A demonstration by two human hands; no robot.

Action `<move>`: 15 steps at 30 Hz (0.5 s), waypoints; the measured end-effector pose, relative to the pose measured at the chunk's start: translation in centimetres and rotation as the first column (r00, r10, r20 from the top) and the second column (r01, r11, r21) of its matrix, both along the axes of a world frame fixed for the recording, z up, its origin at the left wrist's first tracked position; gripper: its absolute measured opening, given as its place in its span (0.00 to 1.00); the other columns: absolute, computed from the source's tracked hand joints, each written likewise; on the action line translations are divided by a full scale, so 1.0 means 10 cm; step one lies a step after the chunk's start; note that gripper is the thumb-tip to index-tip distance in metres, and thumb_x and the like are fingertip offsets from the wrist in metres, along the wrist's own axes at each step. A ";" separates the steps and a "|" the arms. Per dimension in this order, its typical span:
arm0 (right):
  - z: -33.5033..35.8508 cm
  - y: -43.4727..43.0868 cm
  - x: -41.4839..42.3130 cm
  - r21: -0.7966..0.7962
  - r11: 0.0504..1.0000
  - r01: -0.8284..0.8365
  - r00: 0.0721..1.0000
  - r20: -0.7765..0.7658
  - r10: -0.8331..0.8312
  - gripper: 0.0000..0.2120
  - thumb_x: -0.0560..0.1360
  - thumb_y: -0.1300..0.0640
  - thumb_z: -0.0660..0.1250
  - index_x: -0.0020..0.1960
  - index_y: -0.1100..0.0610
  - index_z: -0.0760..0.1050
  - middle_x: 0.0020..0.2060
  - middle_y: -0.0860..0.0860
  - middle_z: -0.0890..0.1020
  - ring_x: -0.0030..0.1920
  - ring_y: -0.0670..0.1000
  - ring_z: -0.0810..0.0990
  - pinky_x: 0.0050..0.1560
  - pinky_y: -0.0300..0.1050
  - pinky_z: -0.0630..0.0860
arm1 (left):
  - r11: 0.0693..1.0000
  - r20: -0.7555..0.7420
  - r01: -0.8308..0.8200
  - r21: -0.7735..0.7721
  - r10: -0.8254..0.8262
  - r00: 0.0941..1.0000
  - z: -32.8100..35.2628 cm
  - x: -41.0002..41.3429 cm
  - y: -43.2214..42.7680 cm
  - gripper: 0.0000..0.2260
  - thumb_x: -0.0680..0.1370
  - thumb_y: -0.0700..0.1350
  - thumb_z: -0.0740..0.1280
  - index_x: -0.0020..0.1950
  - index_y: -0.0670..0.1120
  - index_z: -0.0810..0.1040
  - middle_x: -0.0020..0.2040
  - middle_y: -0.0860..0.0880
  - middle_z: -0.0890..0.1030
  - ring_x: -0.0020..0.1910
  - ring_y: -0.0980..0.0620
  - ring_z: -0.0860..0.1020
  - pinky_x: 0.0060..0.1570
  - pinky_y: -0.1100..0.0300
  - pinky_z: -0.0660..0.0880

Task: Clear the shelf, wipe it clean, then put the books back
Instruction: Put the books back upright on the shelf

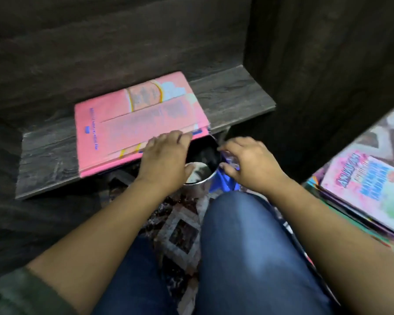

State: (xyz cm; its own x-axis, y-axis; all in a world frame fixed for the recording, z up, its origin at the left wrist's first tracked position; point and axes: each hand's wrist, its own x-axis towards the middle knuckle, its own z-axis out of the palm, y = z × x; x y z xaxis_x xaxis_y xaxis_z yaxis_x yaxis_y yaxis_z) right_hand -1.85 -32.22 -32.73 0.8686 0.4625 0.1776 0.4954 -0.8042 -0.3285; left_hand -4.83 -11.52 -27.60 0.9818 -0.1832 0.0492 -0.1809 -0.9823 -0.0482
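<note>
R hand (248,164) hides most of blue cloth (222,181); pink book (114,133) txt blurred.

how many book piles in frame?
2. One pink-topped pile on the shelf, touched by the left hand; one colourful pile on the patterned rug at right. Others may be out of frame.

One head-worn view looks steeply down, close over the knees, toward the low dark shelf (225,96).
</note>
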 end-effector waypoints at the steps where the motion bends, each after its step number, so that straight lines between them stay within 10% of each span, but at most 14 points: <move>1: -0.08 -0.23 -0.11 -0.009 0.999 0.052 0.997 -0.060 -0.053 0.19 0.68 0.47 0.66 0.57 0.52 0.78 0.50 0.53 0.80 0.52 0.59 0.78 0.51 0.52 0.76 | 0.993 -0.010 0.116 -0.036 -0.116 0.993 0.01 0.01 -0.21 0.28 0.72 0.56 0.70 0.70 0.49 0.70 0.64 0.47 0.74 0.62 0.43 0.73 0.62 0.49 0.70; 7: -0.53 -1.59 -0.72 -0.093 0.906 0.414 0.846 -0.329 -0.420 0.13 0.72 0.52 0.70 0.56 0.52 0.79 0.51 0.54 0.82 0.53 0.58 0.80 0.50 0.50 0.77 | 0.766 -0.109 0.625 -0.151 -0.641 0.760 -0.08 0.02 -1.56 0.18 0.73 0.54 0.69 0.61 0.49 0.77 0.54 0.47 0.78 0.53 0.44 0.78 0.53 0.48 0.75; 10: -0.69 -2.15 -0.93 -0.183 0.826 0.533 0.738 -0.378 -0.559 0.15 0.74 0.51 0.69 0.59 0.51 0.78 0.56 0.54 0.81 0.56 0.58 0.79 0.51 0.49 0.74 | 0.643 -0.185 0.766 0.009 -0.751 0.634 -0.25 0.04 -2.25 0.16 0.75 0.54 0.68 0.60 0.49 0.76 0.54 0.48 0.77 0.55 0.46 0.76 0.52 0.51 0.73; 15: -1.01 -2.81 -0.99 -0.313 0.723 0.616 0.638 -0.339 -0.691 0.20 0.73 0.51 0.70 0.63 0.52 0.76 0.59 0.54 0.77 0.59 0.59 0.76 0.55 0.52 0.75 | 0.376 0.035 0.895 0.241 -0.925 0.379 -0.68 0.20 -3.01 0.05 0.66 0.37 0.66 0.32 0.46 0.75 0.30 0.47 0.74 0.30 0.47 0.74 0.31 0.57 0.67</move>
